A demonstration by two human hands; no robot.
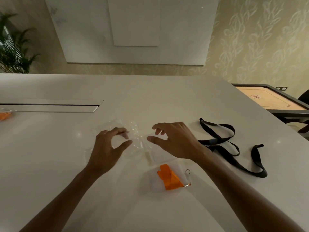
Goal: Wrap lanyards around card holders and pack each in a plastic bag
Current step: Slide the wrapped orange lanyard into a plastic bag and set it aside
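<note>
Hovering hands (107, 146) (175, 139), crinkled clear bag (133, 131), orange lanyard (168, 179)

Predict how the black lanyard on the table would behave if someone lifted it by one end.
The black lanyard lies in loose, twisted loops, so it is probably floppy and would trail and untangle as it rises. It looks like thin flat strap, likely light. Lying flat on the table, it should not roll.
</note>
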